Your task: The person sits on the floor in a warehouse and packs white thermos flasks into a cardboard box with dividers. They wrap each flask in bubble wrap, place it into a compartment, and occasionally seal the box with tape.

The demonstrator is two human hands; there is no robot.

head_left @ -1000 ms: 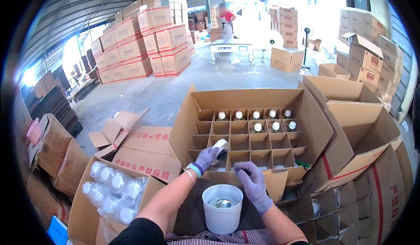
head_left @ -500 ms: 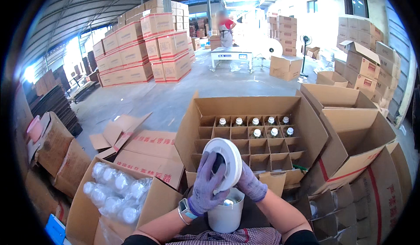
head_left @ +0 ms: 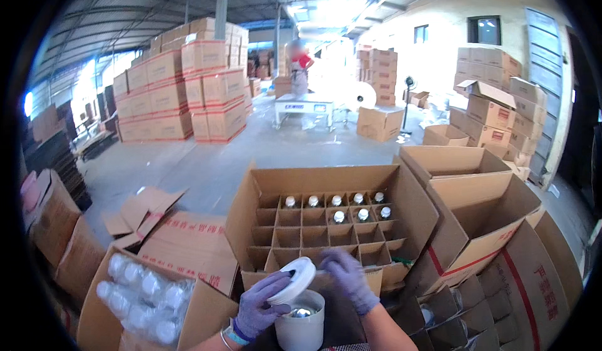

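My left hand [head_left: 262,307], in a purple glove, holds a white round lid [head_left: 293,279] tilted just above a white tub [head_left: 301,326]. Something shiny sits inside the tub. My right hand [head_left: 347,277], also gloved, hovers empty beside the lid, over the front flap of a big open cardboard box [head_left: 263,191]. That box has a cardboard grid of cells. Several white-capped bottles [head_left: 348,208] stand in its far rows; the near cells are empty.
A carton of plastic-wrapped clear bottles [head_left: 141,294] sits at my lower left. Open empty cartons [head_left: 476,219] stand to the right. Flattened cardboard [head_left: 182,238] lies left of the grid box. Stacked cartons [head_left: 182,88] and a person at a table [head_left: 301,69] are far back.
My left hand lifted the lid up close to the camera, then lowered it toward the tub. My right hand came off the lid and moved right.
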